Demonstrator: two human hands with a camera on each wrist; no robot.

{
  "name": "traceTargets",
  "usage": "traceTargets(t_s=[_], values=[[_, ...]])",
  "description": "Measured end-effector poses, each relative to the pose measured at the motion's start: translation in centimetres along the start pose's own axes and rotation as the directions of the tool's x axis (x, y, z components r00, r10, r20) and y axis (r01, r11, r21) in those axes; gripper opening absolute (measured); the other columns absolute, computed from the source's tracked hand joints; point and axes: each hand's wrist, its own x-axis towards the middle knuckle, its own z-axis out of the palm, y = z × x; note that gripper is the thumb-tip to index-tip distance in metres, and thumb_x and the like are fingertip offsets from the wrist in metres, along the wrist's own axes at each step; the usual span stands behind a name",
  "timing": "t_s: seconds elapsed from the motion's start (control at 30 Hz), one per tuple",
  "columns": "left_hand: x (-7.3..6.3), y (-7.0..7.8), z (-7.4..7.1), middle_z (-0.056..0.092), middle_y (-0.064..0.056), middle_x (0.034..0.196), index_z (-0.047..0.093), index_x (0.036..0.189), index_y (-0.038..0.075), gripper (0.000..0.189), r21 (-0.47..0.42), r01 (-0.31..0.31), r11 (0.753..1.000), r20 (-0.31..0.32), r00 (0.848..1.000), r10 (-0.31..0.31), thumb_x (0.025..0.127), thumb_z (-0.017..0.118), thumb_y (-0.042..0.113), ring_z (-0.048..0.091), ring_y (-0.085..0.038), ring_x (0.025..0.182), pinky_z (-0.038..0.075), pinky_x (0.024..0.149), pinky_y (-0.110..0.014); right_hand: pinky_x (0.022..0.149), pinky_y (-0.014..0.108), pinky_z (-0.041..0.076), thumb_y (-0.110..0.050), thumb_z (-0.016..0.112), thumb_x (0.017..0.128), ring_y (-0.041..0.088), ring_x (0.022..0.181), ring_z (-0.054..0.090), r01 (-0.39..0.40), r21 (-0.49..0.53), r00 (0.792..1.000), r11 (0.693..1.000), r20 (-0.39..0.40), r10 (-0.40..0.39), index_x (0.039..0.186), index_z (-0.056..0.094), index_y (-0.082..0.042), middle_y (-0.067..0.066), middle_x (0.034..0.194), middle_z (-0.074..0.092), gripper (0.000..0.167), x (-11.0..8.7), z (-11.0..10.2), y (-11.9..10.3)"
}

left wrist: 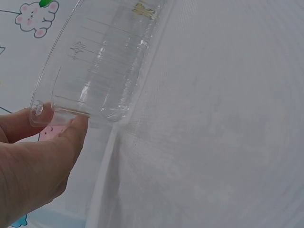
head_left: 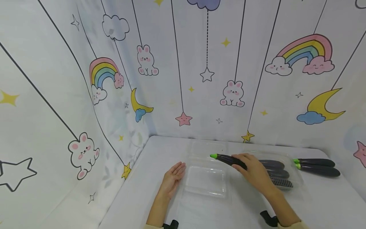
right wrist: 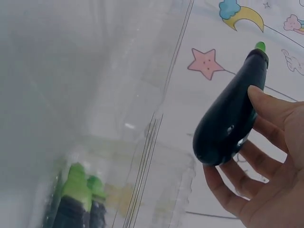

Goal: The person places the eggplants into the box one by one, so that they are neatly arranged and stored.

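In the head view, my right hand (head_left: 254, 171) grips a dark eggplant (head_left: 228, 159) with its bright green stem end pointing left. The right wrist view shows thumb and fingers round the body of this eggplant (right wrist: 230, 111). My left hand (head_left: 172, 178) is at the left edge of a clear plastic container (head_left: 204, 183), its fingers nearly straight in the head view. In the left wrist view, the fingertips of the left hand (left wrist: 40, 161) overlap a corner of the clear container (left wrist: 102, 61). A clear flap (head_left: 207, 149) lies behind the container.
A second clear box (head_left: 295, 168) stands right of the right hand, holding dark eggplants (head_left: 277, 173) and a dark ridged piece (head_left: 283, 183). Two more eggplants (head_left: 317, 170) lie on the white table (head_left: 154, 159) beside it. Printed cloth (head_left: 197, 101) walls the back and left.
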Motion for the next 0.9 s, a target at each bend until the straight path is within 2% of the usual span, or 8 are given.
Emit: traceTargets(t_s=[0.17, 0.43, 0.73, 0.9], values=[[0.0, 0.0, 0.1, 0.028, -0.03, 0.165, 0.022, 0.16, -0.011, 0.065, -0.004, 0.0, 1.0, 0.001, 1.0, 0.0, 0.098, 0.042, -0.02, 0.029, -0.039, 0.154, 0.033, 0.123, -0.038, 0.09, 0.057, 0.057, -0.033, 0.076, 0.097, 0.032, 0.117, 0.063, -0.012, 0.023, 1.0, 1.0, 0.025, 0.011, 0.137, 0.068, -0.019, 0.007, 0.127, 0.068, 0.043, 0.3, 0.6, -0.6], [0.1, 0.0, 0.2, 0.028, -0.03, 0.165, 0.023, 0.159, -0.011, 0.065, -0.011, 0.004, 1.0, -0.011, 1.0, -0.004, 0.098, 0.041, -0.021, 0.03, -0.039, 0.154, 0.034, 0.122, -0.037, 0.095, 0.056, 0.056, -0.037, 0.073, 0.099, 0.031, 0.121, 0.061, 0.01, 0.059, 0.999, 0.998, 0.049, -0.013, 0.137, 0.068, -0.021, 0.005, 0.13, 0.067, 0.042, 1.0, 1.7, -1.4], [0.1, -0.1, 0.1, 0.03, -0.03, 0.164, 0.025, 0.159, -0.01, 0.065, 0.012, -0.004, 1.0, -0.01, 1.0, 0.005, 0.097, 0.041, -0.021, 0.031, -0.038, 0.153, 0.034, 0.122, -0.037, 0.086, 0.05, 0.058, -0.037, 0.074, 0.098, 0.029, 0.112, 0.065, 0.047, 0.067, 0.997, 0.997, 0.056, -0.051, 0.133, 0.071, -0.019, 0.005, 0.125, 0.07, 0.04, 1.7, 2.8, -2.2], [0.1, -0.2, 0.1, 0.03, -0.031, 0.164, 0.025, 0.159, -0.011, 0.066, 0.016, -0.013, 1.0, -0.015, 1.0, 0.014, 0.096, 0.042, -0.021, 0.032, -0.039, 0.153, 0.036, 0.121, -0.036, 0.087, 0.048, 0.059, -0.038, 0.074, 0.098, 0.027, 0.112, 0.066, 0.036, 0.064, 0.995, 0.997, 0.088, -0.041, 0.133, 0.071, -0.02, 0.004, 0.124, 0.07, 0.04, 2.0, 3.4, -2.5]])
